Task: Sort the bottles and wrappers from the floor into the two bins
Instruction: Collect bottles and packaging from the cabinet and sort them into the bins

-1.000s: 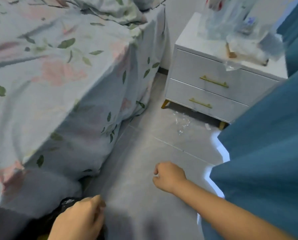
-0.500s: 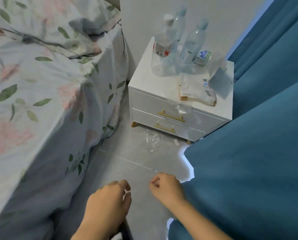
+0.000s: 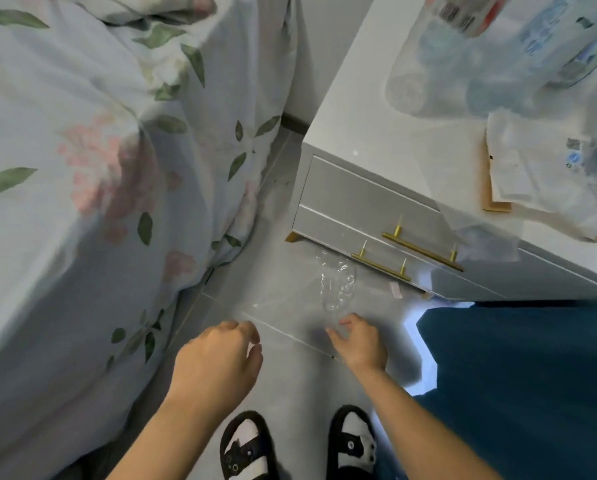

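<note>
The view has swung down and closer within the last second: a moment ago the nightstand and the clutter on it sat farther off, and the right hand (image 3: 361, 342) was a closed fist above bare tile. Now that hand's grip is apart, fingers spread and reaching forward, its fingertips (image 3: 347, 320) just at the near end of a clear crumpled plastic wrapper (image 3: 337, 282); whether they already touch it I cannot tell. The wrapper lies on the grey floor (image 3: 283, 306), just in front of the white nightstand (image 3: 376, 140) and below its lower brass drawer handle (image 3: 380, 265). The left hand (image 3: 221, 365) has come forward too and hovers over the tile near the hanging edge of the floral bedsheet (image 3: 99, 168), fingers loosely curled, holding nothing. Two black-and-white slippers (image 3: 245, 448) stand on the floor below the hands. A blue curtain (image 3: 515, 393) hangs at the right.

The change reads as the start of a pick: the wrapper looks like the next piece for sorting, and it is thin and light, so it should crumple readily in the fingers. Neither bin is in view.
</note>
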